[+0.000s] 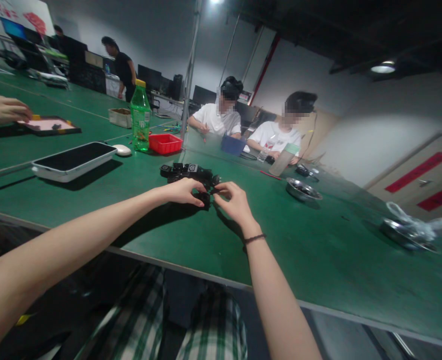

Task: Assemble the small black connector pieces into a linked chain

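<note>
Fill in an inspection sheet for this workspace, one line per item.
Surface: green tabletop, looks dry.
Job's things: black mechanical assembly; small black part nearer the table edge.
Clutter: green bottle, red plastic bin, white mouse, white-sided case, two metal bowls, one with clear plastic.
Grippers: bare hands; left hand holds the small black part; right hand has fingertips close by, grasp unclear.
Cables: thin cable left of the case; coloured wires behind the bin.
Surroundings: two seated people in white shirts opposite, one standing in black, another person's hand at far left.
</note>
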A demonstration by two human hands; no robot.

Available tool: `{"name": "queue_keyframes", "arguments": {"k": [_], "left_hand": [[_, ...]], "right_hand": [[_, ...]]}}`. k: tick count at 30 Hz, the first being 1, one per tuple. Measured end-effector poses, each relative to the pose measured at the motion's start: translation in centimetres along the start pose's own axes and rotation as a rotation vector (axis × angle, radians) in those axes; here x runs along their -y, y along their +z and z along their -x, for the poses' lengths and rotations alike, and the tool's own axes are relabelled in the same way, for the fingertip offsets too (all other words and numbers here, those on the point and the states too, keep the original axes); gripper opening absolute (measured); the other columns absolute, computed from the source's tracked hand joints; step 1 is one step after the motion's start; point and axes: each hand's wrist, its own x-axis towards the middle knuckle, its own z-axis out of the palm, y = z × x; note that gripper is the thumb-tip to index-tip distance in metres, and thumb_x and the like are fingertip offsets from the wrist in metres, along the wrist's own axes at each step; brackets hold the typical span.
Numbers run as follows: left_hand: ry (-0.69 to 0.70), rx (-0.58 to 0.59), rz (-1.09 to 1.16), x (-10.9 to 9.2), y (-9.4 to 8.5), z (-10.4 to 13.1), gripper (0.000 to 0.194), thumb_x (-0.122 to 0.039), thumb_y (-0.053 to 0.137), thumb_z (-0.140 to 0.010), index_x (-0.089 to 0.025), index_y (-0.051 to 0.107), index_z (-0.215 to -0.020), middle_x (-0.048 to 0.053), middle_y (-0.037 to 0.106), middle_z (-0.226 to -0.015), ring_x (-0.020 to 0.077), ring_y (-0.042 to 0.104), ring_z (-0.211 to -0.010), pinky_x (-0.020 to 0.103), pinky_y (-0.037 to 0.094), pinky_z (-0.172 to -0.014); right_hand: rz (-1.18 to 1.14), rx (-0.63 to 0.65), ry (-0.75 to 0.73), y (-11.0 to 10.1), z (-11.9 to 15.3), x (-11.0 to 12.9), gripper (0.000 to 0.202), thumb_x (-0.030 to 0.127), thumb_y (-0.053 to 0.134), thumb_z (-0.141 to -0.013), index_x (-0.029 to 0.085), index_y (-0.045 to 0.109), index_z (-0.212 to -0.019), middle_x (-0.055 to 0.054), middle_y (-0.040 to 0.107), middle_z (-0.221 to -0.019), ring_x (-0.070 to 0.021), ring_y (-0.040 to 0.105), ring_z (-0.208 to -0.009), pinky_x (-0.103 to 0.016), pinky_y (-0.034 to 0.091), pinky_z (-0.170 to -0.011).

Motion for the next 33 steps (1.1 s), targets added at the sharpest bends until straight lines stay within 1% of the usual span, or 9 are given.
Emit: {"name": "queue_keyframes", "arguments": {"k": [3, 12, 20, 25, 33], "left_hand": [[-0.001, 0.0, 0.002, 0.06, 0.03, -0.04, 0.052, -0.043, 0.07, -0.073, -0.015, 0.064, -0.117, 0.007, 0.071, -0.101, 0.0194, 0.066, -0.085, 0.025, 0.047, -0.078], [0.003, 0.008, 0.008, 0.13, 0.04, -0.06, 0.054, -0.044, 0.07, -0.074, -0.014, 0.063, -0.118, 0.009, 0.071, -0.105, 0.0193, 0.066, -0.085, 0.025, 0.047, -0.077], [0.0, 0.004, 0.009, 0.15, 0.08, -0.05, 0.053, -0.043, 0.07, -0.074, -0.014, 0.063, -0.118, 0.008, 0.071, -0.104, 0.02, 0.067, -0.087, 0.025, 0.047, -0.08], [0.0, 0.008, -0.004, 0.18, 0.12, -0.04, 0.054, -0.044, 0.07, -0.074, -0.014, 0.063, -0.118, 0.008, 0.071, -0.101, 0.0203, 0.066, -0.087, 0.026, 0.047, -0.079], [-0.004, 0.014, 0.001, 0.0, 0.0, 0.01, 0.054, -0.043, 0.069, -0.075, -0.013, 0.063, -0.119, 0.009, 0.071, -0.104, 0.0199, 0.066, -0.087, 0.025, 0.047, -0.078]], "right_hand": [[0.005, 0.001, 0.0, -0.01, 0.01, 0.01, 0.013, 0.018, 0.059, -0.073, 0.018, 0.064, -0.086, -0.004, 0.064, -0.088, -0.0155, 0.065, -0.08, -0.032, 0.056, -0.076], [0.018, 0.027, 0.001, -0.05, 0.02, 0.0, 0.015, 0.018, 0.059, -0.073, 0.017, 0.064, -0.086, -0.005, 0.065, -0.089, -0.0165, 0.065, -0.08, -0.033, 0.056, -0.078], [0.008, 0.005, -0.008, -0.11, -0.01, 0.16, 0.014, 0.019, 0.059, -0.073, 0.018, 0.064, -0.086, -0.005, 0.065, -0.089, -0.0158, 0.065, -0.079, -0.033, 0.056, -0.076], [-0.008, 0.008, 0.002, -0.07, -0.01, 0.2, 0.015, 0.019, 0.06, -0.074, 0.016, 0.064, -0.087, -0.006, 0.065, -0.09, -0.0158, 0.065, -0.079, -0.031, 0.056, -0.077], [-0.005, 0.007, -0.003, -0.04, 0.01, 0.09, 0.013, 0.02, 0.06, -0.074, 0.018, 0.064, -0.086, -0.005, 0.065, -0.09, -0.016, 0.065, -0.08, -0.033, 0.056, -0.077]]}}
